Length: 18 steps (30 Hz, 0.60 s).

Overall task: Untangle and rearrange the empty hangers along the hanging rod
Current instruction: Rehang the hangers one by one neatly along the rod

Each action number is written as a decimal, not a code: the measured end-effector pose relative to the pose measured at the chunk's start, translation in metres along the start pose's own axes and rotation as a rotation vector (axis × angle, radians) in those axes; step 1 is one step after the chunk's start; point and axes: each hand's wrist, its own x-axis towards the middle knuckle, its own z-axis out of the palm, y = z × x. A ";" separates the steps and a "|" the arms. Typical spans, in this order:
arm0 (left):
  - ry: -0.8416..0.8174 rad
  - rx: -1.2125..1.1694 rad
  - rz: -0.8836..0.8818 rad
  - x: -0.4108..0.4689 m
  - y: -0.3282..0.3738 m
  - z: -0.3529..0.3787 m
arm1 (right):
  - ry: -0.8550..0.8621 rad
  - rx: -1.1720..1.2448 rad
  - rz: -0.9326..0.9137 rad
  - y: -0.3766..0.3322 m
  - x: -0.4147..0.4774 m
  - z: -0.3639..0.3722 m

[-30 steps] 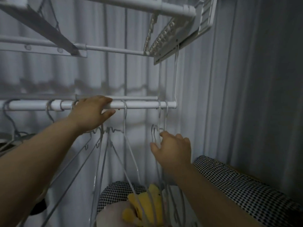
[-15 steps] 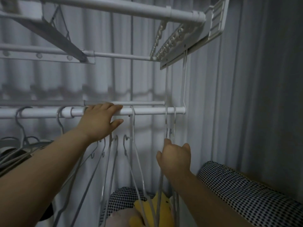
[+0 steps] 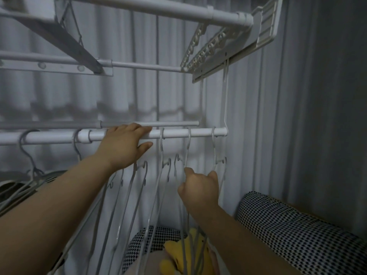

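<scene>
A white hanging rod runs across the middle, ending at the right by the curtain. My left hand rests over the rod, fingers on top and thumb below. Several thin white wire hangers hook over the rod to its right and hang down. My right hand is below the rod and grips the necks of the two rightmost hangers. Further hangers hang behind my left wrist, their hooks hidden by the hand. Grey hangers bunch at the far left.
A white drying rack frame hangs overhead, with thin wires dropping to the rod's right end. Grey curtains close the back and right. A checkered cushion lies low right; a yellow item sits beneath the hangers.
The rightmost hangers, bunched before, now sit spread apart along the rod's right end. My right hand sank lower on the hanger necks. My left hand stayed on the rod.
</scene>
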 end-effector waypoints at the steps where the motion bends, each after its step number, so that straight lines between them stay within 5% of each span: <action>1: 0.000 0.001 0.001 0.000 -0.001 0.000 | 0.016 -0.018 0.005 -0.005 0.001 -0.003; 7: 0.008 -0.003 0.008 -0.002 -0.004 0.000 | -0.024 -0.024 0.016 -0.014 0.003 -0.003; 11: 0.008 0.000 0.018 -0.001 -0.006 0.000 | -0.206 -0.057 0.005 -0.011 -0.001 -0.017; 14: 0.006 -0.001 0.021 -0.001 -0.008 0.000 | -0.457 0.145 -0.028 -0.007 0.003 -0.036; 18: 0.013 -0.014 0.021 -0.001 -0.007 0.000 | -0.287 0.306 0.185 0.006 -0.004 -0.047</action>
